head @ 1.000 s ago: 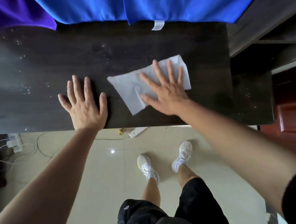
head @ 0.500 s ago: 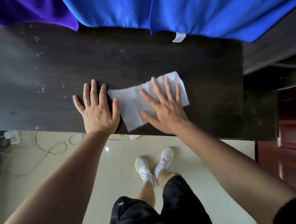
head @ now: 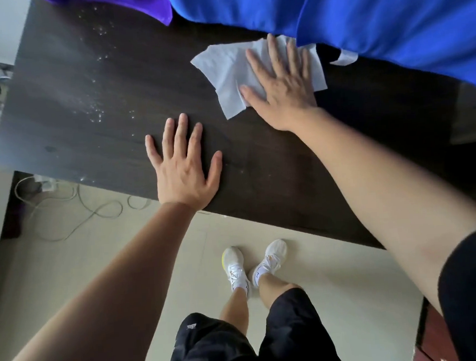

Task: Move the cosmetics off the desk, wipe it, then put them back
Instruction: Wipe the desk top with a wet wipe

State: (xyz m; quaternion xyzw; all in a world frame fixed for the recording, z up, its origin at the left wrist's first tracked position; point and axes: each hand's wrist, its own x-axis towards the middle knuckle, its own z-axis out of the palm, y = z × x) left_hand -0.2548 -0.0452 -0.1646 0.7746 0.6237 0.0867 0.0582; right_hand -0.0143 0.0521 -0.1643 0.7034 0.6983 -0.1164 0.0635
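I see right hand (head: 281,87) flat, fingers spread, pressing white paper wipe (head: 229,76) | left hand (head: 185,167) open, palm down on dark wooden desk (head: 85,106)

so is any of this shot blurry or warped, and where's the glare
Head view: wide-angle bend tilts the desk edge; pale sheen on the desk's left end; forearms soft at the bottom corners; right hand and wipe fairly sharp; blue cloth evenly lit.

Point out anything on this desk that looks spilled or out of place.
White specks are scattered over the left part of the desk, not yet wiped. The blue cloth overhangs the far edge, over the tissue.
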